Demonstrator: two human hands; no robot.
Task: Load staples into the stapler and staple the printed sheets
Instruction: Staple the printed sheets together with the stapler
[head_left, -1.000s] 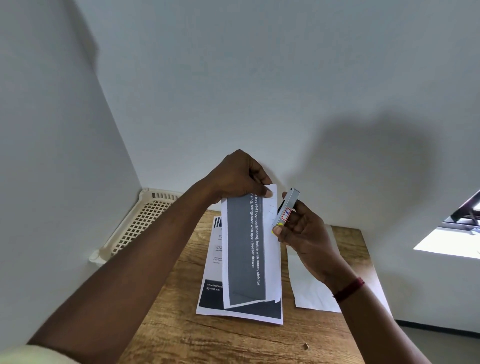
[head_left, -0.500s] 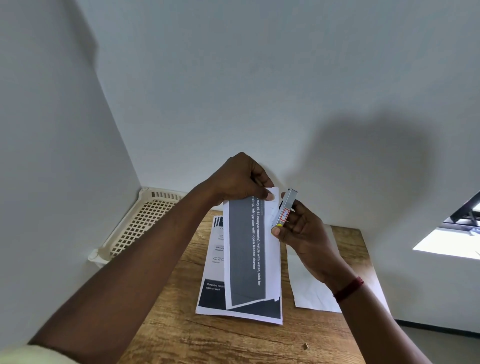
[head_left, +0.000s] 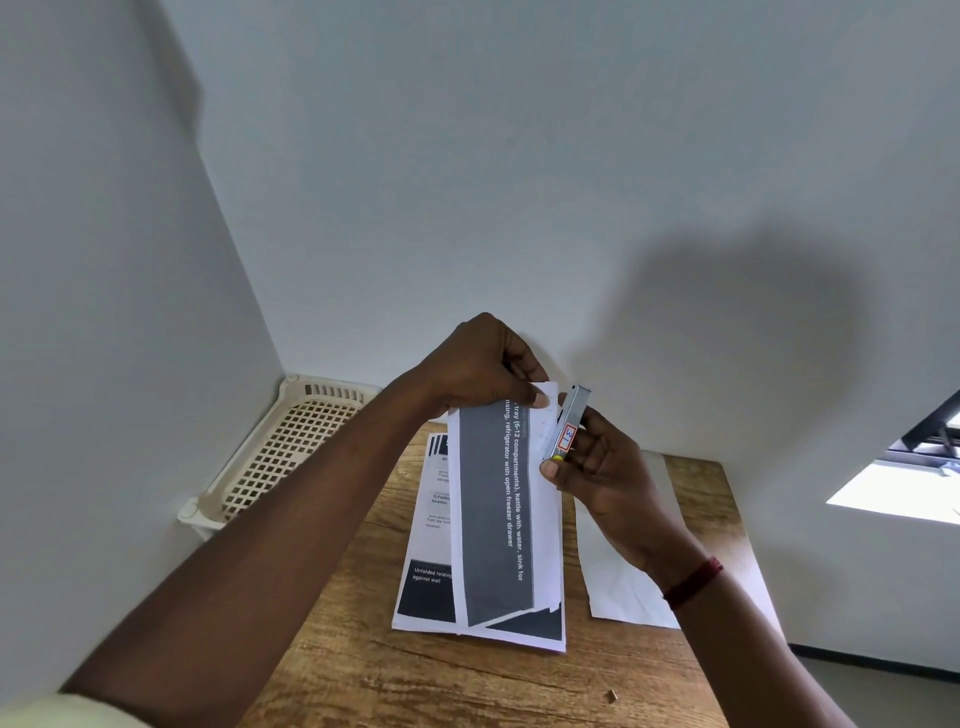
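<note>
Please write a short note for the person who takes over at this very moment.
Left hand: pinches the top of the lifted printed sheets with a grey band.
Right hand: holds the small silver stapler with a red-marked label at their upper right edge.
On the wooden table: another printed page, a blank white sheet.
Done: sheets gathered.
Left: whether a staple is in cannot be told; check, press.

basket (head_left: 280, 447) left of table (head_left: 467, 686), sheets (head_left: 431, 561) on table
</note>
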